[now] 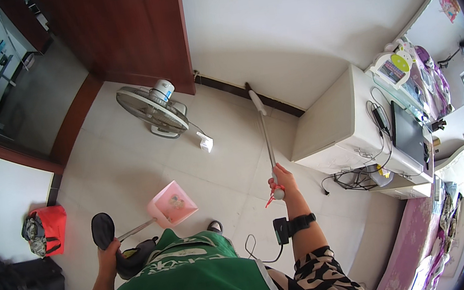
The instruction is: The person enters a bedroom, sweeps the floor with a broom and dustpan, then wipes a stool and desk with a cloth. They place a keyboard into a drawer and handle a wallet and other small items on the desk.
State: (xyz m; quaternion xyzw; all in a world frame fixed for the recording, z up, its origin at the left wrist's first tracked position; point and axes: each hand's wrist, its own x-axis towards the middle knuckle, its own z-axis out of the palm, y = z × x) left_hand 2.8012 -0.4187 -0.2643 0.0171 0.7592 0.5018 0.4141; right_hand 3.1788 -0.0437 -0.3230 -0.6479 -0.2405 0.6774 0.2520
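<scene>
My right hand [284,179] is closed around the grey handle of a broom [269,139], near its end where a red string hangs. The broom reaches away from me, and its head [257,103] meets the floor beside the skirting at the far wall. My left hand [109,252] is closed on the handle of a pink dustpan [188,211], which rests on the floor with some litter in it. A dark oval thing like a slipper [103,229] stands up at that hand, and a second dark shoe-like thing [135,259] is beside it; whether the hand holds them, I cannot tell.
A fan [156,109] lies tipped on the floor near the brown door [123,34], by a white piece [205,142]. At right stands a white desk [325,118] with a laptop [407,132] and hanging cables [353,179]. A red bag [54,228] and dark bag [33,286] sit left.
</scene>
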